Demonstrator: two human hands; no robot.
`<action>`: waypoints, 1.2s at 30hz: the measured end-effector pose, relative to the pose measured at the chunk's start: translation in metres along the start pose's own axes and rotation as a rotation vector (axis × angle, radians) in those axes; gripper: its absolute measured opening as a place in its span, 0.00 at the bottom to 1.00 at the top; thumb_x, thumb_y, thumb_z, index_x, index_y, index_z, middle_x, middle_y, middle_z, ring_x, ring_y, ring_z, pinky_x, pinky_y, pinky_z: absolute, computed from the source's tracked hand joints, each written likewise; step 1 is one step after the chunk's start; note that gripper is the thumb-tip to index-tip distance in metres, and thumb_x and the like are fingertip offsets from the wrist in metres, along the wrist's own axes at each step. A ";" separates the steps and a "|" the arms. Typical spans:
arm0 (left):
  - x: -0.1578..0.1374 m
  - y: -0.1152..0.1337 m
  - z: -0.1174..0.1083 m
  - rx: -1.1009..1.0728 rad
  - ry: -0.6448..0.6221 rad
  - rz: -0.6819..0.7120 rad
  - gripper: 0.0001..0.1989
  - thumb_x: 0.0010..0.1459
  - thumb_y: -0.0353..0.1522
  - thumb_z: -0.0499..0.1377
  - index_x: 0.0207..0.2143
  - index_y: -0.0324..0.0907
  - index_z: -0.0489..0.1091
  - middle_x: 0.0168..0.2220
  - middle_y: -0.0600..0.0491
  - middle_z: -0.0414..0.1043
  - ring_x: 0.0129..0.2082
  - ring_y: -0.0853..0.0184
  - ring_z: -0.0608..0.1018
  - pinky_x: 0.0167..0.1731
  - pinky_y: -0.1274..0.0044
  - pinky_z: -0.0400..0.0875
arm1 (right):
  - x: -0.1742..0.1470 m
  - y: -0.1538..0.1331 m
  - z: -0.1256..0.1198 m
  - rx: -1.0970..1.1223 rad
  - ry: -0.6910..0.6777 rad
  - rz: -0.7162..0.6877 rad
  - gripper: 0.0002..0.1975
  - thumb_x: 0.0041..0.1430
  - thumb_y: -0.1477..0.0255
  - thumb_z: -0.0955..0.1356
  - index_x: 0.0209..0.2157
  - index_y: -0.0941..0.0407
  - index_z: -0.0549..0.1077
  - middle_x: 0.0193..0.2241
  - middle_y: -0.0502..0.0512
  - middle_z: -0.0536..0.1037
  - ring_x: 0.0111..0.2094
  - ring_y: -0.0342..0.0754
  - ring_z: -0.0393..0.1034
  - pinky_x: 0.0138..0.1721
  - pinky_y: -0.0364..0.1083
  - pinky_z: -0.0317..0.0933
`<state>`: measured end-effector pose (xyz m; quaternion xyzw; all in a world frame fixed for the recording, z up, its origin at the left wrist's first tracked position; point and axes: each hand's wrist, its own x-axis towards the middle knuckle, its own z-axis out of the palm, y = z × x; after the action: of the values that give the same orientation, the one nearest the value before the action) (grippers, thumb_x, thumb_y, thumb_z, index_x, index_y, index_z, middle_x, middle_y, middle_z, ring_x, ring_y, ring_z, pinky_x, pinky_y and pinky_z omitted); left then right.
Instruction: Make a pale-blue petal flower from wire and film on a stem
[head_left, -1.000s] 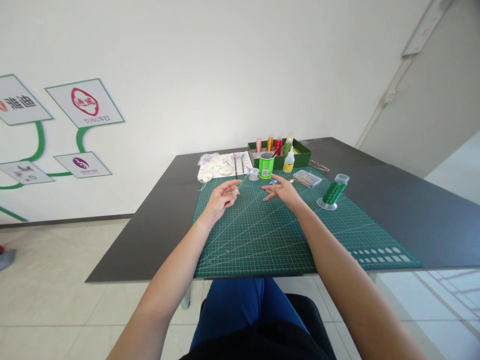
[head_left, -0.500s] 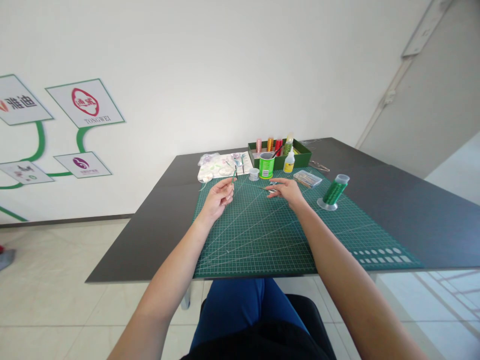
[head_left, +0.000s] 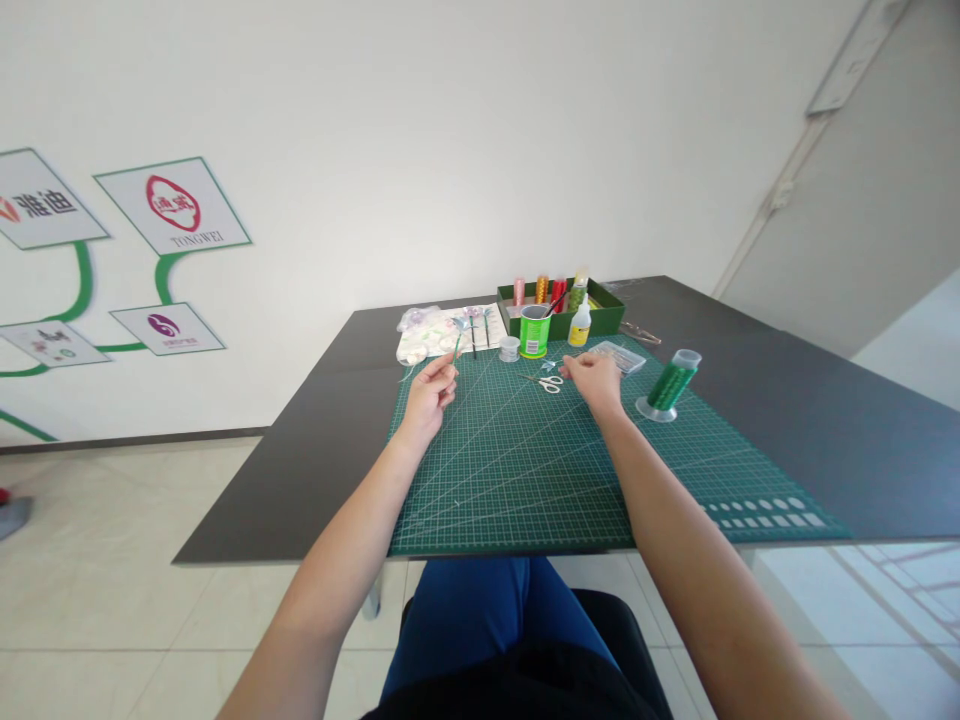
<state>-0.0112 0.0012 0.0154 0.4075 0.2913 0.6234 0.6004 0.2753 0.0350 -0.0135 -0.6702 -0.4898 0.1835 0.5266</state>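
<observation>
My left hand [head_left: 429, 395] is closed in a pinch on a thin green stem [head_left: 457, 343], which points up above the fingertips. Over the cutting mat [head_left: 510, 470], my right hand [head_left: 596, 382] has its fingers pressed together beside a clear plastic case [head_left: 628, 358]. What those fingers hold, if anything, is too small to make out. Just left of them lie small scissors with white handles [head_left: 551, 384] and a small pale blue piece [head_left: 548, 366].
A green thread spool [head_left: 669, 388] stands at the right. Toward the back are a green can [head_left: 534, 334], a glue bottle [head_left: 579, 326], a small clear tub [head_left: 508, 349] and a green box [head_left: 611, 316] with several thread spools. Flower pieces lie on a white sheet [head_left: 491, 335].
My right hand has moved right, away from the scissors, uncovering them, and its fingers have closed together. My left hand has shifted slightly left with the green stem.
</observation>
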 end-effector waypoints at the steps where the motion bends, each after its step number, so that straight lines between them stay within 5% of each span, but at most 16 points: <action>1: 0.000 0.000 0.000 0.017 0.013 0.003 0.19 0.42 0.25 0.69 0.41 0.38 0.79 0.26 0.58 0.64 0.18 0.79 0.60 0.15 0.84 0.44 | 0.000 -0.001 0.000 -0.021 0.022 -0.012 0.07 0.50 0.68 0.72 0.23 0.56 0.75 0.27 0.59 0.82 0.33 0.56 0.78 0.46 0.54 0.69; 5: -0.001 -0.001 0.001 0.071 0.047 0.007 0.19 0.42 0.26 0.68 0.40 0.38 0.79 0.26 0.58 0.65 0.18 0.79 0.60 0.15 0.84 0.44 | -0.001 -0.004 -0.001 0.044 0.062 -0.041 0.14 0.46 0.72 0.72 0.38 0.57 0.77 0.28 0.55 0.82 0.30 0.52 0.76 0.41 0.51 0.69; 9: -0.001 -0.002 0.002 0.085 0.045 0.013 0.19 0.43 0.26 0.68 0.41 0.38 0.79 0.26 0.57 0.66 0.18 0.79 0.60 0.16 0.83 0.44 | -0.002 -0.005 -0.003 -0.013 0.090 -0.027 0.12 0.50 0.73 0.68 0.38 0.58 0.78 0.19 0.52 0.77 0.24 0.53 0.72 0.38 0.53 0.68; 14: -0.001 -0.003 0.001 0.087 0.045 0.020 0.18 0.43 0.25 0.68 0.41 0.38 0.79 0.26 0.57 0.66 0.18 0.79 0.61 0.16 0.83 0.44 | -0.002 -0.003 -0.003 0.021 0.127 -0.104 0.24 0.49 0.74 0.70 0.50 0.59 0.74 0.29 0.56 0.82 0.34 0.55 0.77 0.45 0.54 0.68; 23: -0.002 -0.006 0.002 0.128 -0.009 0.000 0.18 0.43 0.27 0.70 0.41 0.37 0.79 0.27 0.57 0.67 0.18 0.80 0.60 0.16 0.83 0.45 | -0.008 -0.013 0.001 0.131 0.103 -0.268 0.14 0.52 0.74 0.68 0.42 0.58 0.77 0.42 0.63 0.82 0.44 0.56 0.76 0.47 0.55 0.68; 30: -0.006 -0.013 0.008 0.155 -0.065 -0.025 0.20 0.43 0.30 0.72 0.42 0.38 0.79 0.28 0.56 0.68 0.18 0.79 0.61 0.15 0.82 0.44 | -0.029 -0.026 0.017 0.353 -0.307 -0.270 0.15 0.53 0.69 0.71 0.43 0.57 0.78 0.41 0.60 0.82 0.30 0.47 0.72 0.29 0.46 0.68; 36: -0.011 -0.018 0.011 0.189 -0.091 -0.041 0.22 0.44 0.33 0.73 0.43 0.38 0.79 0.27 0.56 0.69 0.18 0.79 0.62 0.15 0.82 0.46 | -0.062 -0.045 0.026 0.592 -0.790 -0.174 0.30 0.56 0.64 0.73 0.59 0.51 0.69 0.57 0.61 0.76 0.24 0.41 0.71 0.17 0.40 0.61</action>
<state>0.0070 -0.0088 0.0043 0.4840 0.3297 0.5616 0.5845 0.2070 -0.0059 -0.0004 -0.3280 -0.6329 0.5095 0.4819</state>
